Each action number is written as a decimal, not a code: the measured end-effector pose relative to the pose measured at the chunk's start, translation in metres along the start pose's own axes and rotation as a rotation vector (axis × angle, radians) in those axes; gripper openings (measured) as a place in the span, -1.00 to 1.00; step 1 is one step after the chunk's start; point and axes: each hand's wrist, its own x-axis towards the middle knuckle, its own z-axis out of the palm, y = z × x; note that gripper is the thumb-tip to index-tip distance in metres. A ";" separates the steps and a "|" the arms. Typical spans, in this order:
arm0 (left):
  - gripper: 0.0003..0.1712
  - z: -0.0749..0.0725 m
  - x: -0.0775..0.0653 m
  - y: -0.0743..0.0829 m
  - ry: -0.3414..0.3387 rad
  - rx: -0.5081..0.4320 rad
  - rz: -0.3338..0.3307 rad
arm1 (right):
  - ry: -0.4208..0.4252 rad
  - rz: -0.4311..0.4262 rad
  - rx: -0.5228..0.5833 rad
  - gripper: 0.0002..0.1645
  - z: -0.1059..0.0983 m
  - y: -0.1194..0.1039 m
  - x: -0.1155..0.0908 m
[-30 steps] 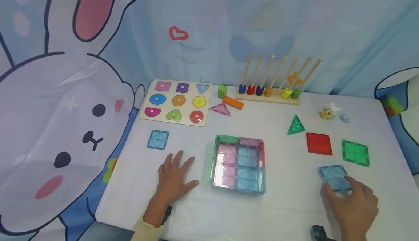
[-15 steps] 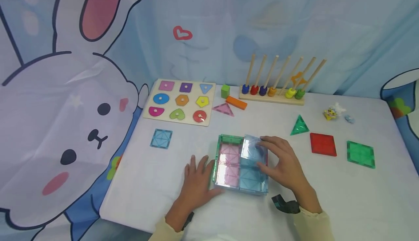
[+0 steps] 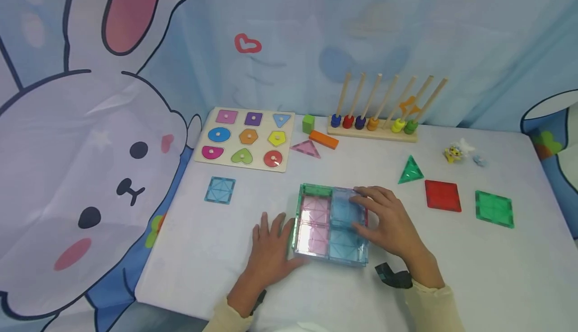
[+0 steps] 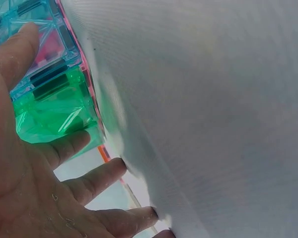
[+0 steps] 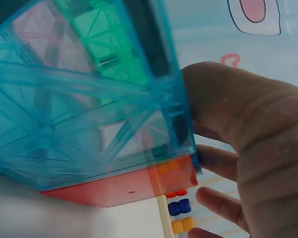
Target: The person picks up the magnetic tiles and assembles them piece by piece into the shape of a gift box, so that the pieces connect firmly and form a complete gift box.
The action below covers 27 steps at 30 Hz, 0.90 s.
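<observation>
A low square box of see-through magnetic tiles (image 3: 296, 231) stands mid-table, with green, pink, red and blue sides and pink and blue squares showing inside. My right hand (image 3: 393, 224) pinches a light-blue square tile (image 3: 345, 205) between thumb and fingers, over the box's back right quarter at its top rim. The red side (image 5: 129, 188) shows below in the right wrist view. My left hand (image 3: 271, 252) lies with spread fingers at the box's left side, its thumb near the front left corner. In the left wrist view the fingers reach beside a green tile (image 4: 59, 109).
Another blue tile (image 3: 220, 190) lies left; a green triangle (image 3: 411, 170), red tile (image 3: 443, 195) and green tile (image 3: 494, 208) lie right. Behind are a shape puzzle (image 3: 232, 159), a pink triangle (image 3: 307, 148), orange block (image 3: 323, 139), green block (image 3: 308, 124), peg rack (image 3: 372, 132) and small figure (image 3: 453, 154).
My right hand has carried the blue tile from the table's right side to the box and lowered it onto the back right quarter. My left hand has moved right, up to the box.
</observation>
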 end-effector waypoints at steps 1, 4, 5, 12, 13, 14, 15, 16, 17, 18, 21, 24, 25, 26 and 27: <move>0.10 0.000 0.000 0.000 0.001 0.000 0.002 | -0.005 0.009 0.009 -0.20 -0.001 0.000 -0.001; 0.09 0.000 0.001 0.000 0.008 -0.002 0.004 | 0.038 0.099 0.034 -0.18 -0.007 0.007 -0.003; 0.09 0.000 0.000 0.001 0.011 -0.002 0.004 | 0.079 0.160 0.020 -0.19 -0.010 0.012 -0.004; 0.09 -0.001 0.000 0.002 0.002 -0.006 -0.012 | 0.109 0.860 -0.294 0.03 -0.022 0.095 -0.026; 0.09 -0.002 -0.001 0.002 -0.002 -0.007 -0.016 | 0.066 0.911 -0.312 0.06 -0.020 0.107 -0.030; 0.09 -0.002 -0.002 0.002 -0.002 -0.006 -0.018 | 0.039 0.939 -0.313 0.06 -0.018 0.116 -0.032; 0.08 -0.002 -0.002 0.001 0.001 -0.005 -0.017 | 0.028 0.950 -0.315 0.05 -0.016 0.124 -0.035; 0.08 -0.002 -0.002 0.001 0.002 -0.001 -0.016 | 0.027 0.949 -0.322 0.02 -0.013 0.130 -0.037; 0.08 -0.003 -0.003 0.001 0.005 0.001 -0.015 | 0.035 0.937 -0.334 -0.02 -0.011 0.136 -0.038; 0.07 -0.003 -0.002 0.001 0.008 0.005 -0.014 | 0.050 0.923 -0.345 -0.07 -0.008 0.139 -0.039; 0.07 -0.004 -0.002 0.001 0.017 0.011 -0.011 | 0.108 0.887 -0.353 -0.16 -0.007 0.140 -0.038; 0.06 -0.004 -0.002 0.001 0.007 0.007 -0.012 | 0.153 0.862 -0.314 -0.18 -0.017 0.126 -0.037; 0.06 -0.004 -0.001 0.001 0.004 0.003 -0.011 | 0.169 0.837 -0.297 -0.18 -0.021 0.118 -0.036; 0.06 -0.004 -0.001 0.002 0.004 0.001 -0.010 | 0.185 0.797 -0.278 -0.19 -0.026 0.107 -0.036; 0.06 -0.004 -0.001 0.002 0.002 0.001 -0.009 | 0.200 0.744 -0.255 -0.20 -0.031 0.095 -0.035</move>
